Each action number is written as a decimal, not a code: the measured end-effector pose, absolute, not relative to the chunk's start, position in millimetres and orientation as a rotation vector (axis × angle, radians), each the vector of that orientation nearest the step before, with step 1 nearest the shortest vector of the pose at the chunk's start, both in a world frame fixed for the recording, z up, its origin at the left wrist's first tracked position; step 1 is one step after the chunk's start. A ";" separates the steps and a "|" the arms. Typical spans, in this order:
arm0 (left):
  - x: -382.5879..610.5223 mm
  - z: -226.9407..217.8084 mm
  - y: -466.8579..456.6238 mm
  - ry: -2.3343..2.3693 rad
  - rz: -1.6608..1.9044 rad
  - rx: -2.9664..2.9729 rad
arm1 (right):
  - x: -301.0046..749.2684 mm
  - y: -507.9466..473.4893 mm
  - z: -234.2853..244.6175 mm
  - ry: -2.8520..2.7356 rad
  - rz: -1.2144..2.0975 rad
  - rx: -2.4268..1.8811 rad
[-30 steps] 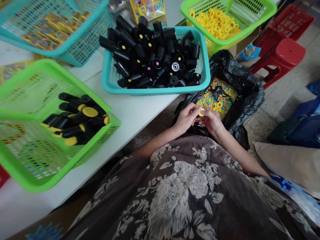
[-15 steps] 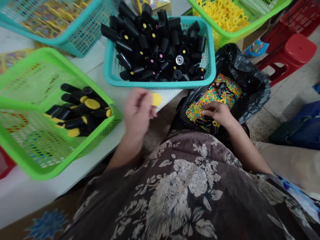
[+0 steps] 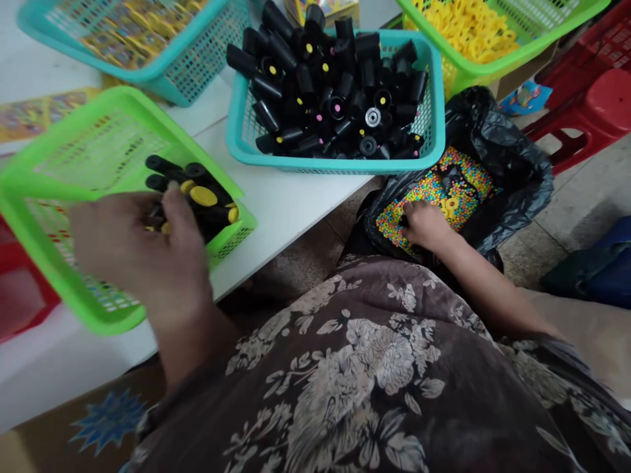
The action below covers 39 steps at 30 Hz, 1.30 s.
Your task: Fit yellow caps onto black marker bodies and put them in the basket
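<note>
My left hand [image 3: 133, 246] hovers over the near green basket [image 3: 64, 282], just above a small pile of black tubes with yellow caps [image 3: 202, 203]. The hand is blurred and shows only its back, so its fingers and anything in them are hidden. My right hand [image 3: 424, 225] reaches down into the black plastic bag [image 3: 513, 164] beside my lap. Its fingers curl into the small coloured beads [image 3: 434, 190], with yellow rings [image 3: 449, 205] just beyond them. What those fingers grip is hidden.
On the white table [image 3: 286, 203] stands a teal basket [image 3: 335, 164] heaped with open black tubes. Another teal basket [image 3: 197, 59] holds printed cards, and a green basket [image 3: 493, 59] holds yellow rings. Red stools [image 3: 591, 98] stand on the floor at right.
My left hand has left my right hand at the bag and swung left with a yellow-capped piece to the green basket. My right hand stayed in the bag. The view shifted left.
</note>
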<state>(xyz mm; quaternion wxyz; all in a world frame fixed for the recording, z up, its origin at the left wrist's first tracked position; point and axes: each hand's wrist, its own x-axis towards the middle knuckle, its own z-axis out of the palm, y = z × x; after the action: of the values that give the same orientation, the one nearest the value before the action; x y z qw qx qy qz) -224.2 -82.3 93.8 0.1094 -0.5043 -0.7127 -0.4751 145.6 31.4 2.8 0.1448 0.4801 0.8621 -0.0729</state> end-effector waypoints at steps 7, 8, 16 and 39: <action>-92.8 19.9 -37.1 -1.902 -1.358 -2.637 | 138.0 59.5 -10.9 2.562 -0.159 1.072; -76.8 6.6 -27.4 -2.003 -1.236 -2.784 | 137.4 59.4 -13.5 2.568 -0.166 1.039; -17.4 -34.5 12.1 -2.199 -0.227 -2.940 | 156.7 56.8 -39.5 2.705 -0.550 1.250; -9.1 -38.7 0.0 -2.441 -2.611 -2.979 | 185.5 -3.5 -34.0 2.849 -1.652 2.125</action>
<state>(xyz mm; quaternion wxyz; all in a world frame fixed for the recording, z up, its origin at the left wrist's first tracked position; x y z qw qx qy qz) -9.1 0.0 -38.7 -0.6856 -0.4660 -0.3819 -0.4085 185.5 -3.5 -34.0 -0.3791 0.5017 0.6727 -0.3901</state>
